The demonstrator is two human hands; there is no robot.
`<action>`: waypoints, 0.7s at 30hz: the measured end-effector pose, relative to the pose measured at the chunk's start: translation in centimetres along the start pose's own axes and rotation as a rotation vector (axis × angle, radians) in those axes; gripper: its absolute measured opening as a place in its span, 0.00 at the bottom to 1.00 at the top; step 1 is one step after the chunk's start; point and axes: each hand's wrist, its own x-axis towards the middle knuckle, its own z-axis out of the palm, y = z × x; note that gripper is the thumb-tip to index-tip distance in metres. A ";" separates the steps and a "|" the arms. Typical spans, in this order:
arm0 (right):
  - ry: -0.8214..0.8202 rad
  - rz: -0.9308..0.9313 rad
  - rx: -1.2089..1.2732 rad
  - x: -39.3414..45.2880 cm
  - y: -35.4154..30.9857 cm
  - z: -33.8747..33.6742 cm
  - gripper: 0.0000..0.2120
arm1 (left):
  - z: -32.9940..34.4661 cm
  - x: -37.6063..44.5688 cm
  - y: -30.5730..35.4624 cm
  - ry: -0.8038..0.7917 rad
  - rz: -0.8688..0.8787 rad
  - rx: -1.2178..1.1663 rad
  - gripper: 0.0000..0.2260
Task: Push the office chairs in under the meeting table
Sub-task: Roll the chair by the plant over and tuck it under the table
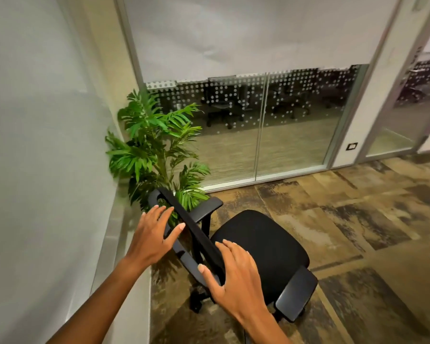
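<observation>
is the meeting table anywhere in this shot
No, only the office chair, a potted plant, the glass partition and carpet show; both hands are at the backrest.

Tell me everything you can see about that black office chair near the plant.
The office chair is black, with a padded fabric-looking seat, a thin backrest seen edge-on from above, and two flat plastic-looking armrests. One castor shows at its base. It stands on patterned carpet in a corner, close to the white wall and a leafy potted plant, seat facing the glass partition. The left hand and right hand are spread open at the backrest's top edge; no firm grip shows.
</observation>
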 end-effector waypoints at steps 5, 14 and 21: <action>-0.023 0.037 -0.076 2.7 -2.5 3.3 0.41 | 1.4 6.0 -4.7 -0.040 0.128 0.033 0.43; -0.307 0.338 -0.151 8.8 -6.1 8.7 0.50 | 4.6 15.0 -12.0 -0.181 0.475 0.078 0.33; -0.520 0.426 -0.212 9.8 -5.9 8.5 0.47 | 5.9 16.0 -12.6 -0.158 0.561 -0.015 0.30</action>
